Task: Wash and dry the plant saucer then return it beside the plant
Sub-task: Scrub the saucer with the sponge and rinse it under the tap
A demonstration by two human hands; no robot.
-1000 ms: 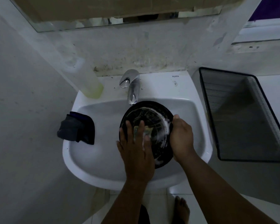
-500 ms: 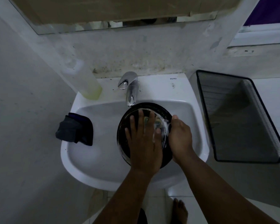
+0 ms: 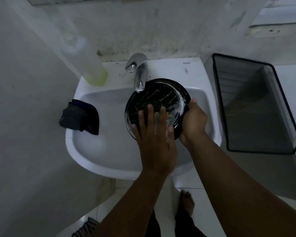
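A round black plant saucer (image 3: 161,96), streaked with white soap foam, is tilted over the white sink basin (image 3: 109,134) just below the tap. My right hand (image 3: 194,121) grips its right rim. My left hand (image 3: 155,139) lies flat on the saucer's inner face, fingers spread, pressing a pale green sponge (image 3: 170,119) that peeks out between the fingers. Most of the sponge and the saucer's lower part are hidden under that hand.
A chrome tap (image 3: 138,72) stands at the sink's back. A dark folded cloth (image 3: 79,117) hangs over the left rim. A pale bottle with green liquid (image 3: 94,74) stands at the back left. A black mesh basket (image 3: 256,106) sits on the counter to the right.
My left hand has slid with the sponge up across the saucer and back down toward its lower part. The right hand has kept its hold on the rim. The camera has tilted slightly downward.
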